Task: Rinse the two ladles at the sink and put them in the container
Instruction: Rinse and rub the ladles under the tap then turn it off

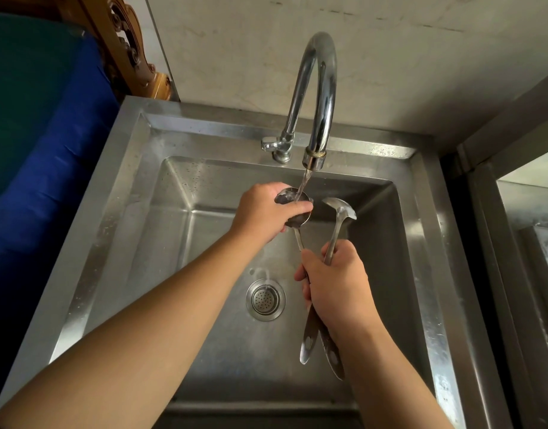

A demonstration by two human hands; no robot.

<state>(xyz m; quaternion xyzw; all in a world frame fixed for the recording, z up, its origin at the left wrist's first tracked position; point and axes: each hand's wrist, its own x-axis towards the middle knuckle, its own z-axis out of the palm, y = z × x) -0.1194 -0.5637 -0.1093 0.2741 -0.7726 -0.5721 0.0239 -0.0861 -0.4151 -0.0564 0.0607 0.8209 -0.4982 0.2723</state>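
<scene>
Two steel ladles are held over the steel sink (121, 230). My right hand (336, 286) grips both handles together, their ends sticking out below my wrist. The first ladle's bowl (292, 196) sits under the running stream of water from the faucet (316, 97). My left hand (266, 213) is wrapped around that bowl, thumb across its rim. The second ladle (339, 212) stands upright just to the right, its bowl out of the stream and untouched by my left hand.
The drain strainer (265, 300) lies at the basin's middle, below my hands. The tap handle (270, 144) sticks out left of the faucet base. A blue and green covered object (40, 144) stands to the left. A steel counter edge (514, 274) runs along the right.
</scene>
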